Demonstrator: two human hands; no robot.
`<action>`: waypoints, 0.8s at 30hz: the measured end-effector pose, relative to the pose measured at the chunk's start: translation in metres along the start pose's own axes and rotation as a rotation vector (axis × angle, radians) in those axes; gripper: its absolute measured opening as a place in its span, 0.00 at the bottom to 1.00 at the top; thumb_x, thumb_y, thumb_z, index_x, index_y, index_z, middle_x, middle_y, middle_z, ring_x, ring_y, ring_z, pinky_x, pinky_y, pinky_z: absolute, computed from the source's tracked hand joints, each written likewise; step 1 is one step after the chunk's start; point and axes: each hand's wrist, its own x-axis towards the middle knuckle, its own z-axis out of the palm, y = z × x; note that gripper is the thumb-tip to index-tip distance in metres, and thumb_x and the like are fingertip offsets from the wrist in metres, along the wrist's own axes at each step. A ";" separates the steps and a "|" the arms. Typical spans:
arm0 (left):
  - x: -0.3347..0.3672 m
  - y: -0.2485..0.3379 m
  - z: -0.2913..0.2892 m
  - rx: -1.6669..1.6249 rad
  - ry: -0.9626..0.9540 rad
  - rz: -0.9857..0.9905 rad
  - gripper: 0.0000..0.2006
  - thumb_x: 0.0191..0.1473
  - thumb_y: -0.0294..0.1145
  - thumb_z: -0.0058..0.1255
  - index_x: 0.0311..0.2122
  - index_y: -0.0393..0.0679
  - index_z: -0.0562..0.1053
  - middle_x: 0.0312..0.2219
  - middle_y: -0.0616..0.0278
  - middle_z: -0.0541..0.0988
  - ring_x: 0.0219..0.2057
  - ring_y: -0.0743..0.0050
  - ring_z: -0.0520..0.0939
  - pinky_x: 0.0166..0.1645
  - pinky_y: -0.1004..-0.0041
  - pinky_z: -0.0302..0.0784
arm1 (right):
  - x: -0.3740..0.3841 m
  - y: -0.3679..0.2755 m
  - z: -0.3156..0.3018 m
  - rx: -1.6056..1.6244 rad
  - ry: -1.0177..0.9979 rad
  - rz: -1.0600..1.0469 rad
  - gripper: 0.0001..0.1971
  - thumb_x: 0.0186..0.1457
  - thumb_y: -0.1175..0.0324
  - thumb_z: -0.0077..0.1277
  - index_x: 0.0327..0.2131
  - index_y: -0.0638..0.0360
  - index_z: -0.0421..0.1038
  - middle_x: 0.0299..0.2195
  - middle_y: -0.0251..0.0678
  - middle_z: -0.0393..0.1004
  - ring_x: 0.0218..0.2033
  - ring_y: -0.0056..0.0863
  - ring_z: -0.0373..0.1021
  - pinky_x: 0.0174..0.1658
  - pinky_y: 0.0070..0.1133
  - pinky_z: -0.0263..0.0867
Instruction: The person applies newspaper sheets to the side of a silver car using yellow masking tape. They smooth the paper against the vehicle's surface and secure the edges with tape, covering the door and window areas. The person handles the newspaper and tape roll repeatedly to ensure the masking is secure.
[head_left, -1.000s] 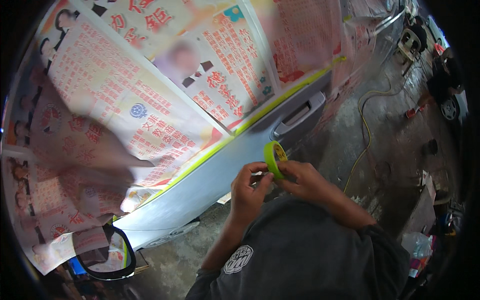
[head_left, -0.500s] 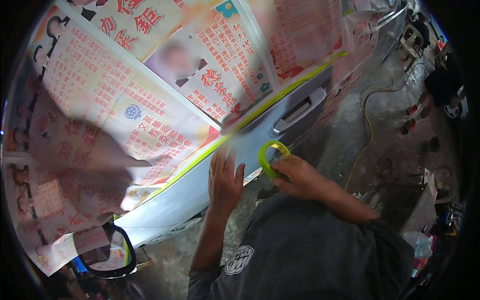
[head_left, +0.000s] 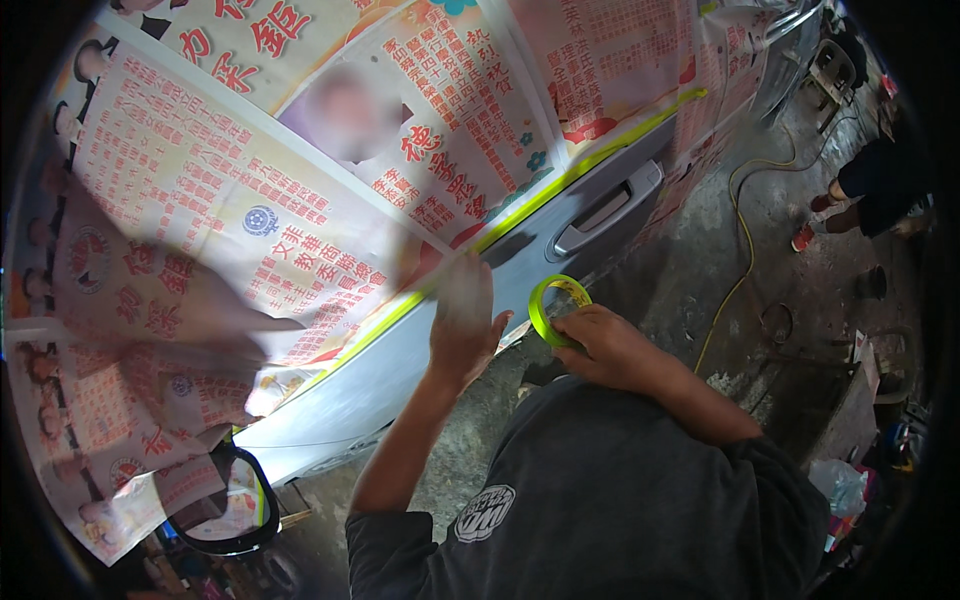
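Observation:
My left hand (head_left: 461,337) lies stretched out flat against the car door (head_left: 365,382), its thumb apart and its fingers blurred. Its fingertips are at a yellow-green tape strip (head_left: 585,172), which runs along the lower edge of the printed paper sheets (head_left: 215,190) covering the upper part of the car. In my right hand (head_left: 612,350) is a roll of yellow-green masking tape (head_left: 541,312), gripped by its near side and held off the door. The silver door handle (head_left: 612,216) sits just beyond the roll, below the strip.
A side mirror (head_left: 230,505) juts out at the lower left beneath loose paper. On the concrete floor to the right lies a yellow hose (head_left: 738,225). Another person (head_left: 880,190) is at the far right, near a dark bucket (head_left: 873,283) and a chair (head_left: 832,72).
My left hand has slid a little up along the tape strip toward the door handle. My right hand still holds the tape roll. The other person's legs have shifted at the far right.

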 end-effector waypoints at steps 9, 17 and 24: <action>0.008 0.043 -0.076 -0.708 0.187 -0.235 0.17 0.59 0.24 0.57 0.53 0.37 0.74 0.52 0.51 0.78 0.54 0.56 0.79 0.57 0.62 0.76 | 0.020 -0.017 -0.011 0.196 0.049 0.116 0.14 0.58 0.71 0.59 0.46 0.64 0.71 0.40 0.47 0.77 0.45 0.50 0.73 0.50 0.39 0.68; 0.020 0.058 -0.118 -0.824 0.401 -0.231 0.12 0.54 0.20 0.63 0.44 0.38 0.78 0.40 0.57 0.82 0.41 0.66 0.84 0.47 0.70 0.80 | 0.049 -0.037 -0.019 -0.026 0.148 -0.213 0.14 0.57 0.73 0.59 0.46 0.62 0.71 0.41 0.46 0.76 0.47 0.52 0.73 0.51 0.40 0.68; 0.016 0.046 -0.135 -0.659 0.490 -0.168 0.08 0.51 0.19 0.65 0.37 0.39 0.80 0.36 0.58 0.83 0.40 0.65 0.84 0.46 0.69 0.79 | 0.068 -0.077 -0.022 0.046 0.175 -0.164 0.12 0.58 0.72 0.59 0.44 0.61 0.71 0.36 0.44 0.76 0.40 0.48 0.74 0.43 0.37 0.68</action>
